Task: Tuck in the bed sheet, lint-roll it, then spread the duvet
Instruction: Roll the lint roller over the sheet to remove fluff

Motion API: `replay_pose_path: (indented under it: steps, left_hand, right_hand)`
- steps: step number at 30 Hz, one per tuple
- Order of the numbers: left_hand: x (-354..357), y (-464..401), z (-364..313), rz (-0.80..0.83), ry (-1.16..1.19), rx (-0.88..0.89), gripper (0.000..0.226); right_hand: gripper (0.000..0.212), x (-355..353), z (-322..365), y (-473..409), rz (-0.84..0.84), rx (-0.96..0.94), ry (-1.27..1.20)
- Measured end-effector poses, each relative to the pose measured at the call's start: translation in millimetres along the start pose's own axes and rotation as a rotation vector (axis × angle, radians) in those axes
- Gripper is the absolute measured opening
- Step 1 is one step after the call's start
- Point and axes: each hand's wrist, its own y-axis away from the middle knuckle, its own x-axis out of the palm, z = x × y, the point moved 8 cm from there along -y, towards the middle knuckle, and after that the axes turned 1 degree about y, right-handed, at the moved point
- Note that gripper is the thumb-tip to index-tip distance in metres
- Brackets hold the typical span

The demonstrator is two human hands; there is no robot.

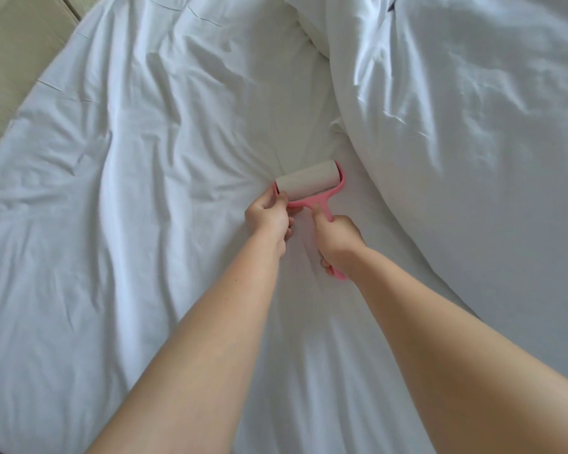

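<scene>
The fingers of the right hand are curled tight round the pink handle of the lint roller, thumb laid along the handle toward the roll; the handle's end pokes out below the hand at about 6 o'clock. The fingers of the left hand are bent and pinch the left end of the roller's frame, the thumb and forefinger against the edge of the pale roll, the other fingers folded under the palm. Both bare forearms reach in from the bottom edge of the view, the two hands close together but not touching.

There is one lint roller, with one grey-white roll set in a pink frame. It lies near the middle of the view, the roll at 12 o'clock from the hands and down on the bed sheet.

The one white bed sheet is spread over the bed, wrinkled, with long creases running from about 11 o'clock toward the roller. One white duvet is heaped from 12 to 4 o'clock, its rounded edge just beside the roller's right end. At 10 o'clock a beige padded headboard shows beyond the sheet's edge.
</scene>
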Motion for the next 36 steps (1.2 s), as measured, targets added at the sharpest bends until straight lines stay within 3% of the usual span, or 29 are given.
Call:
replay_pose_path:
  steps: [26,36]
  left_hand:
    - [-49.4,208.9,188.9,-0.061,0.014,-0.019,0.036]
    - [-59.6,287.7,249.7,-0.097,0.003,-0.04,0.038]
  right_hand:
    - [0.044,-29.9,-214.0,169.6,0.084,0.005,0.008]
    - [0.053,-48.5,-289.1,224.4,0.134,0.025,0.032]
